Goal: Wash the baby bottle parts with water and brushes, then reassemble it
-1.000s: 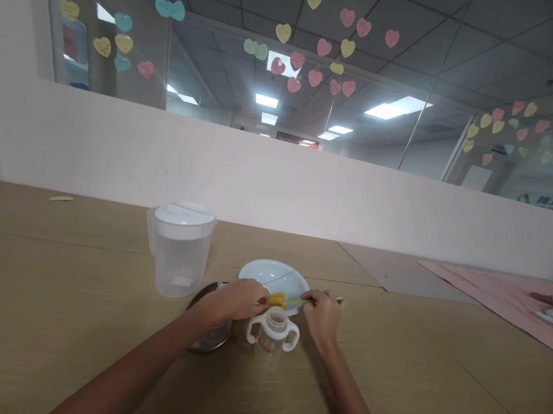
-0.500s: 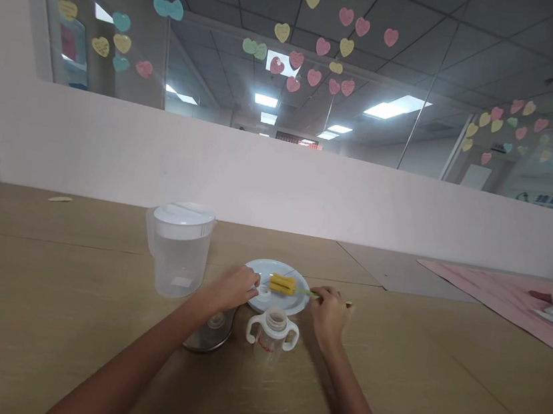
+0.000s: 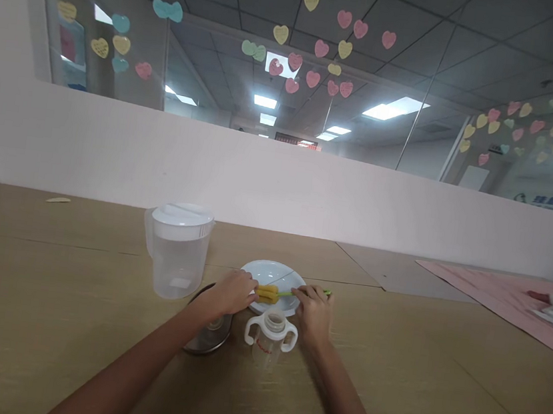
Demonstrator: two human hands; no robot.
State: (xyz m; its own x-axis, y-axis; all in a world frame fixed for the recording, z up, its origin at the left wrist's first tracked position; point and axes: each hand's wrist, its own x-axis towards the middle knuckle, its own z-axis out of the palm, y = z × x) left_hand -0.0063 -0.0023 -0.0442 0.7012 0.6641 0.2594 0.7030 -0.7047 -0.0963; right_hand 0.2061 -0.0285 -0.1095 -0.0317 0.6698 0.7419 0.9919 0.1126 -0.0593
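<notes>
My right hand [image 3: 315,316] is closed on the thin green handle of a bottle brush [image 3: 267,293] with a yellow sponge head. The head points left, over the white plate [image 3: 273,272], and its tip meets the fingers of my left hand [image 3: 236,292]. Those fingers are pinched around a small white ring-shaped bottle part, now almost wholly hidden. Just in front of the plate stands a clear baby bottle [image 3: 268,347], upright and uncapped, with two white handles. Under my left wrist lies a round, dark metallic lid [image 3: 210,340], partly covered.
A clear pitcher [image 3: 177,262] with a white lid stands left of the plate. Behind the table [image 3: 410,385] rises a white wall with windows above. A pink cloth [image 3: 493,287] with a pale bundle on it lies far right. A thin pale strip [image 3: 58,200] rests at the back left.
The brush has moved left with my right hand, bringing its sponge head up against my left fingers. The white ring, plainly visible before, is now mostly covered.
</notes>
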